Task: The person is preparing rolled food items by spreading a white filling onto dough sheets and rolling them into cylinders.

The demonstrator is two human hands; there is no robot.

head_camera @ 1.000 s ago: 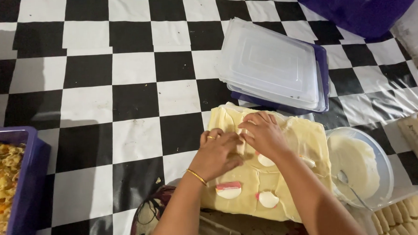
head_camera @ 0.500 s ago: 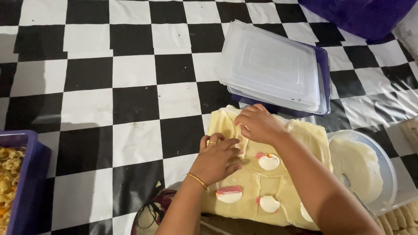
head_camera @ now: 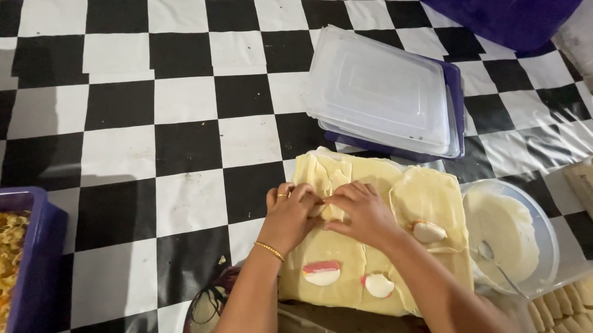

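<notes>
Both hands are planted on the sheets of pale yellow dough (head_camera: 378, 249) spread near the bottom middle of the checkered worktop (head_camera: 143, 93). The left hand (head_camera: 290, 216), with a gold bracelet and a ring, and the right hand (head_camera: 360, 213) are pressed together over one small fold of dough, fingertips meeting, so each grip is pinched shut on that fold. What's inside the fold can't be made out.

Three half-moon slices, white with a pink edge (head_camera: 322, 272), are laid on the dough below and to the right of the hands. A clear round bowl of white paste (head_camera: 509, 234) with a spoon in it is sat just right of the dough. A stack of clear lidded boxes on a purple tray (head_camera: 383, 94) is parked just behind the dough. A purple tub of yellow shredded filling (head_camera: 11, 262) is seen at the far left edge, well apart from the hands.
</notes>
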